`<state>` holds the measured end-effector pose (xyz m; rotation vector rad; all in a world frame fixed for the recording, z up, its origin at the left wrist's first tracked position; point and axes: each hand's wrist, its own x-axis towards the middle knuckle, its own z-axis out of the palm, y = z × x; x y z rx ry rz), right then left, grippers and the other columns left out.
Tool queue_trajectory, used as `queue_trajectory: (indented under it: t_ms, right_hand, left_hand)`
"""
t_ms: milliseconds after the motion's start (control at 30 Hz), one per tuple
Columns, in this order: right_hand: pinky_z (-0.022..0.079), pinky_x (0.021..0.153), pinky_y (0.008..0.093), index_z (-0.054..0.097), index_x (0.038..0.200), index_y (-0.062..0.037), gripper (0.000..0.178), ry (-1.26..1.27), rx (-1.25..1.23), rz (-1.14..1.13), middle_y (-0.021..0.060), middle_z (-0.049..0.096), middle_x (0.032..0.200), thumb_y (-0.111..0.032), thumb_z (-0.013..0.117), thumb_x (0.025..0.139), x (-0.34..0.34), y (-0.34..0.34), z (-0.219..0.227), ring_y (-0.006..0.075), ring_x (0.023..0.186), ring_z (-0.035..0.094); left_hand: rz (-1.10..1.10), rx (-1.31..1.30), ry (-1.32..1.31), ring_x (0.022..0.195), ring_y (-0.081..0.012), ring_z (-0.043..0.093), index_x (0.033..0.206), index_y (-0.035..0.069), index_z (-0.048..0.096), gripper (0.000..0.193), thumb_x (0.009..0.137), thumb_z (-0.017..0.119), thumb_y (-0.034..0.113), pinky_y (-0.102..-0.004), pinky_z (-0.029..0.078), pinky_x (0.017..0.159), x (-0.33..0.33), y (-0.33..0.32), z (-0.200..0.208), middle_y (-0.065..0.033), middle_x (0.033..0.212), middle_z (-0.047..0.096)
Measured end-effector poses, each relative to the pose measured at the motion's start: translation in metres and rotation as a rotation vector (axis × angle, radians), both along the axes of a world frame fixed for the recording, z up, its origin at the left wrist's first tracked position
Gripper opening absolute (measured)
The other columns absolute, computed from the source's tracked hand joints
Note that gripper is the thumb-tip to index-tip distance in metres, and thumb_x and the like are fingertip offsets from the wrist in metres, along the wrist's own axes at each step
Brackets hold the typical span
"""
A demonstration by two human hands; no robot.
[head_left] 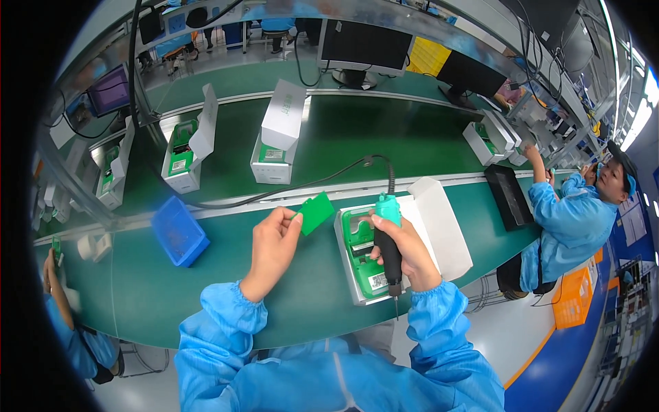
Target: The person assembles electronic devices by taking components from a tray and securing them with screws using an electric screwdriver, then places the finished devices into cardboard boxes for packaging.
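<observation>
My left hand (273, 246) pinches a flat green plastic cover (317, 213) by its lower left corner, above the green bench. In my right hand (410, 250) is an electric screwdriver (389, 240) with a teal and black body, its bit pointing down toward me and its cable rising from the far end. Under the screwdriver sits an open white box (348, 276) with its lid (439, 230) folded out to the right. Inside the box lies a green device (362, 257) with a dark recess and a white code label; the screwdriver and my right hand partly hide it.
A blue bin (180, 231) stands left of my hands. Beyond the rail, several white boxes, such as a near one (276, 141), sit on a green conveyor (371, 134). A black tray (509, 197) lies to the right, near a co-worker (573, 220). Another person's hand (58, 288) shows at far left.
</observation>
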<state>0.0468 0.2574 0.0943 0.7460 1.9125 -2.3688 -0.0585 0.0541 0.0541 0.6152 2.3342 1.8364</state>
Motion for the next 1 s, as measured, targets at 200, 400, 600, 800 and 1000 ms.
queue_trajectory:
  t_ms: [200,400,600,800,1000]
  right_hand:
    - [0.046,0.041,0.0251,0.042,0.114,0.0001,0.044,0.231,0.018,-0.153,0.0184,0.059,0.103,-0.027,0.059,0.084,0.015,-0.003,0.004,0.0146,0.049,0.055]
    - [0.044,0.042,0.0251,0.043,0.112,-0.0006,0.036,0.272,-0.039,-0.233,0.0131,0.062,0.1,-0.019,0.059,0.085,0.018,-0.005,0.007,0.0131,0.049,0.055]
    - [0.042,0.04,0.0219,0.05,0.109,-0.0022,0.039,0.184,-0.01,-0.175,0.0079,0.061,0.095,-0.027,0.064,0.082,0.018,0.003,0.001,0.0119,0.05,0.056]
    - [0.043,0.04,0.022,0.047,0.111,-0.0003,0.038,0.28,-0.078,-0.126,0.0108,0.061,0.104,-0.024,0.06,0.085,0.036,-0.003,0.019,0.0113,0.05,0.056]
    - [0.045,0.044,0.024,0.046,0.11,-0.0009,0.04,0.284,-0.03,-0.016,0.0137,0.063,0.088,-0.026,0.059,0.082,0.065,-0.007,0.021,0.0148,0.054,0.057]
  left_hand:
    - [-0.063,-0.018,0.049,0.057,-0.0205,0.059,0.083,0.002,0.061,0.018,0.083,0.059,0.02,-0.0308,0.046,0.054,-0.004,0.031,-0.011,-0.0112,0.064,0.061]
    - [-0.182,-0.224,0.241,0.064,-0.0328,0.06,0.083,0.003,0.06,0.013,0.081,0.058,0.016,-0.0393,0.046,0.057,0.006,0.058,-0.015,-0.0142,0.069,0.062]
    - [-0.495,-0.137,0.514,0.064,-0.0281,0.059,0.084,0.007,0.058,0.013,0.079,0.061,0.019,-0.0374,0.047,0.054,0.058,0.041,-0.007,-0.0099,0.079,0.057]
    - [-0.673,-0.323,0.564,0.071,-0.0283,0.059,0.091,0.006,0.056,0.028,0.074,0.068,0.025,-0.0389,0.049,0.058,0.091,0.027,-0.016,-0.0092,0.084,0.052]
    - [-0.488,-0.202,0.626,0.071,-0.0353,0.055,0.093,0.002,0.053,0.024,0.071,0.062,0.005,-0.0424,0.047,0.059,0.035,0.06,-0.011,-0.0163,0.082,0.052]
